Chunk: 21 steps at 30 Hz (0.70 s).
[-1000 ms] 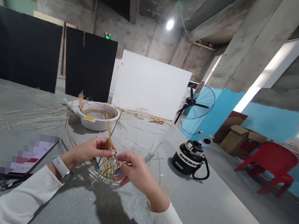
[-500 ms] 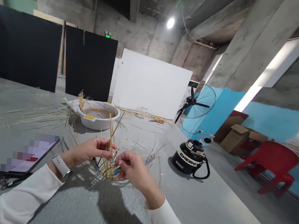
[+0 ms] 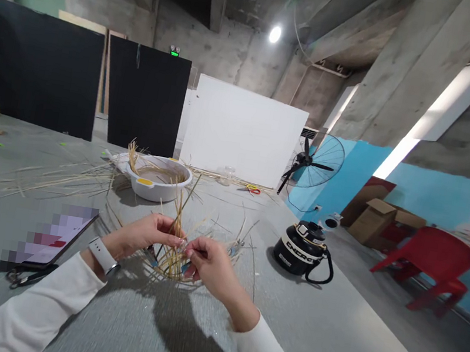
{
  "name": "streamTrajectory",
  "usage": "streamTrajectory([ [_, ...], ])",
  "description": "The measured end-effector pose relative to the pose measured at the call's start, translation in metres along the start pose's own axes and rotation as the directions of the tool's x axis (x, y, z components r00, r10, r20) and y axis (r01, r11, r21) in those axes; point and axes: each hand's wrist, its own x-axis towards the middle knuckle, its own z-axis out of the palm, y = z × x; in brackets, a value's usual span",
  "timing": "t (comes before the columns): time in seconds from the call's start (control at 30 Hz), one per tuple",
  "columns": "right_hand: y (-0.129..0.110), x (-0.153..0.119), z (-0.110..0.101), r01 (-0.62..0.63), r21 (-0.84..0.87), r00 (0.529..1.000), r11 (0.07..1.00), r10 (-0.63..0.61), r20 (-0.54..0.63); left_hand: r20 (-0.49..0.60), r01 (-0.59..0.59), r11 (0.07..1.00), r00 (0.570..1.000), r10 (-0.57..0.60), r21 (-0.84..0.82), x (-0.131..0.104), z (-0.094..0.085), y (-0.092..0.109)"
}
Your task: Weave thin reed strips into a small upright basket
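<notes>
A small woven piece of bamboo strips rests on the grey table, its loose ends standing up and splaying outward. My left hand is closed around an upright bundle of these strips, thumb and forefinger pinched at the woven part. Close against it, my right hand is pinched shut at the same spot. A small shiny thing shows between the two sets of fingertips, too small to make out. Bluish clip-like bits sit on the weave, partly behind my right fingers.
A white basin with strips in it stands behind, with loose strips to its left. A phone lies left. Scissors and a clear glass jar are at the back. A black bottle stands right.
The view has shifted slightly, so most things sit a little further right. My right fingertips have come closer to the left ones, and the shiny metal piece between them is now mostly covered.
</notes>
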Motion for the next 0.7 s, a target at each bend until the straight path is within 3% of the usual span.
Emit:
streamTrajectory([
  [0.2, -0.028, -0.008, 0.0, -0.126, 0.206, 0.989, 0.971, 0.14, -0.055, -0.017, 0.007, 0.999, 1.0, -0.007, 0.038, -0.002, 0.003, 0.005],
  [0.37, -0.036, -0.01, 0.003, -0.058, 0.276, 0.977, 0.96, 0.11, -0.18, 0.012, -0.002, 0.999, 1.0, 0.002, 0.044, -0.003, 0.012, 0.008],
  [0.53, -0.027, -0.007, 0.004, -0.031, 0.218, 0.956, 0.975, 0.093, -0.279, 0.015, 0.048, 0.998, 0.999, -0.047, -0.028, -0.004, 0.015, 0.008],
  [0.7, -0.026, -0.01, 0.003, 0.035, 0.06, 0.935, 0.998, -0.011, -0.354, -0.027, 0.12, 0.987, 0.992, -0.124, -0.106, -0.004, 0.016, 0.006],
])
